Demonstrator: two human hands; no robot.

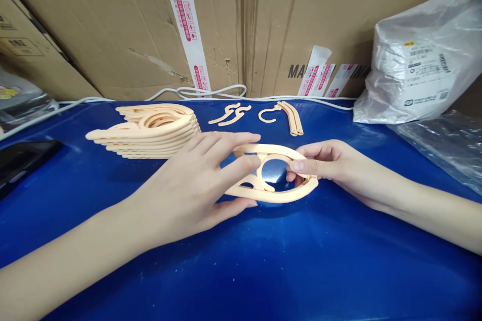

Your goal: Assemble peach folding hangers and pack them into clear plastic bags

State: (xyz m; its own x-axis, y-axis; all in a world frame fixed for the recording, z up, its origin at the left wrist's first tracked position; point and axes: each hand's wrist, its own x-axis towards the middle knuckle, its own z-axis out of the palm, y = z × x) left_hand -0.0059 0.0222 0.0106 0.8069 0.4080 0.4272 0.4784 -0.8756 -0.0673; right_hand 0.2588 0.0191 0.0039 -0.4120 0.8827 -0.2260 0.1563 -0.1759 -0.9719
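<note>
A cream plastic folding clothes hanger, folded into an oval loop, is held between both hands just above the blue table. My left hand grips its left end from above, thumb along the near edge and fingers over the far side and middle. That end is mostly hidden under the hand. My right hand pinches the right end between thumb and fingers. Behind my left hand lies a neat stack of similar folded hangers.
Beyond the hands lie two small hook-shaped pieces, a hook and curved arm pieces. A white cable runs along cardboard boxes. A plastic-wrapped parcel stands right; a dark phone-like object lies left.
</note>
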